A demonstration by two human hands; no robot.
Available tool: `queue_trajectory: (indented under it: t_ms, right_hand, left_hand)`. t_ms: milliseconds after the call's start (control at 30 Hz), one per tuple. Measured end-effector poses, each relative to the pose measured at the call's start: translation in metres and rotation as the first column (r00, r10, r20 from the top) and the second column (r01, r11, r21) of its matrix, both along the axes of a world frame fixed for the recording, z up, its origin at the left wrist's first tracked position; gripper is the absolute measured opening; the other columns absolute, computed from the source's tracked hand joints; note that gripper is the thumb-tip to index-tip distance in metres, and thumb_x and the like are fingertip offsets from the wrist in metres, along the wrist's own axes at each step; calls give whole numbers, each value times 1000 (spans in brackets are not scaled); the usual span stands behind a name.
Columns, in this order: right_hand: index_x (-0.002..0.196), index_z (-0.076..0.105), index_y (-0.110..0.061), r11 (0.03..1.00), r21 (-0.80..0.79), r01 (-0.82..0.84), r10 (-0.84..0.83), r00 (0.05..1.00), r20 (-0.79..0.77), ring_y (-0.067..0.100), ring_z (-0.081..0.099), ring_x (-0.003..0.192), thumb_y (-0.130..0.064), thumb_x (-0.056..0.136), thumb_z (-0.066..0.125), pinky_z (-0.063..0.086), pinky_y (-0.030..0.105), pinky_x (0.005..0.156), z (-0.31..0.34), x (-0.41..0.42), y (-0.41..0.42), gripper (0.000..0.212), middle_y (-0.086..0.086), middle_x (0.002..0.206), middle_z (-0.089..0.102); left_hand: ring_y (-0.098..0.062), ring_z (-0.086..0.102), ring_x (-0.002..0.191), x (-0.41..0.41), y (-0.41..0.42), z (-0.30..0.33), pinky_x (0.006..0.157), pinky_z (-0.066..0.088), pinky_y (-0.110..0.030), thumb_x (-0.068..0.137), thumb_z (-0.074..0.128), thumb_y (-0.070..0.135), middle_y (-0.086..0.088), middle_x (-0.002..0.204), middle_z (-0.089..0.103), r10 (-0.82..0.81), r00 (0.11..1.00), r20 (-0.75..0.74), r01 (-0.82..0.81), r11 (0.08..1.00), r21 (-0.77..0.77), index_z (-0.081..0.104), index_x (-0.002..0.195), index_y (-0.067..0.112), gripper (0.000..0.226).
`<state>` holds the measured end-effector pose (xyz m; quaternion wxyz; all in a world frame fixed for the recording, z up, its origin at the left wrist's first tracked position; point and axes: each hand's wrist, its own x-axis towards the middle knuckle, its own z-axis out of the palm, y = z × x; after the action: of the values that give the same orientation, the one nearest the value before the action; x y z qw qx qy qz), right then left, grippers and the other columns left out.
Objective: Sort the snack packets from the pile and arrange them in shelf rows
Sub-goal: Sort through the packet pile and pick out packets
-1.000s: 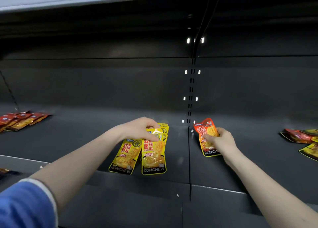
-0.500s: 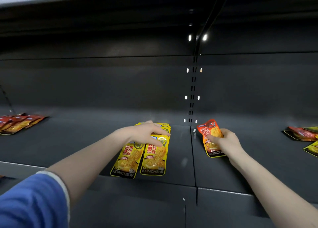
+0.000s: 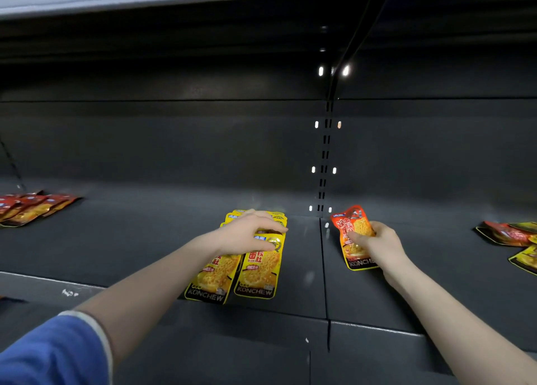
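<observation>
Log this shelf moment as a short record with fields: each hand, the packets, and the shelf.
left hand: fingers spread, resting on the yellow packets
right hand: grips the orange packet
yellow packets: two overlapping rows lying flat on the shelf, KONCHEW labels toward the front edge
orange packet: right of the shelf seam, lower end at the shelf, top lifted
red packets: fanned group at far left of the shelf
mixed pile: red and yellow packets at far right
shelf: dark metal, with a vertical seam between its two panels
</observation>
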<state>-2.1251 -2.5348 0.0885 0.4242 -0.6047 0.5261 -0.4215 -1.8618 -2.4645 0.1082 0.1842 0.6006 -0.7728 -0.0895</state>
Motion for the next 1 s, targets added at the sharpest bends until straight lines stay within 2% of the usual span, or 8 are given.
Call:
queue_trajectory:
  t_ms: [133,267,433,567,767,1000]
  right_hand:
    - [97,62,-6,1000,14,-15,15,998,59,22,64,71,-10,83,68,49,31,69,12,4,3,16,9,85,68]
    - [97,64,-4,999,14,-30,28,994,105,21,63,65,-9,82,68,49,28,64,26,28,11,17,10,82,68]
    - [95,63,-3,998,-22,-62,64,988,141,14,62,51,-8,82,67,49,22,52,43,90,27,15,8,75,65]
    - [98,62,-3,997,-27,-70,73,979,192,17,62,58,-10,81,69,49,26,59,52,162,47,19,9,77,66]
    - [102,63,-3,998,-7,-65,64,967,248,19,60,63,-12,81,70,45,26,59,50,306,93,25,6,76,64]
    - [105,61,-4,983,83,-161,135,956,261,20,61,66,-12,82,69,46,26,60,32,462,139,26,7,78,65]
  left_hand:
    - [-13,48,111,14,7,3,102,35,-31,86,67,29,4,112,59,71,992,-103,-88,982,-165,67,115,27,28]
    - [-13,52,98,45,18,11,90,33,-21,86,67,23,-1,103,63,185,982,-40,-189,942,-279,70,108,20,22]
    - [-21,52,110,118,45,12,99,40,-32,86,65,28,-3,111,60,411,911,-40,-404,864,-302,66,113,21,28]
    - [-24,53,111,194,81,12,99,42,-37,86,63,31,-4,110,61,495,869,-6,-473,827,-304,65,114,22,29]
    - [-25,50,114,327,153,9,99,41,-34,89,59,31,-6,119,58,579,813,56,-524,772,-360,62,119,22,31]
    - [-27,48,116,467,213,14,99,36,-32,89,59,29,-8,119,59,652,758,10,-612,717,-333,65,116,21,28]
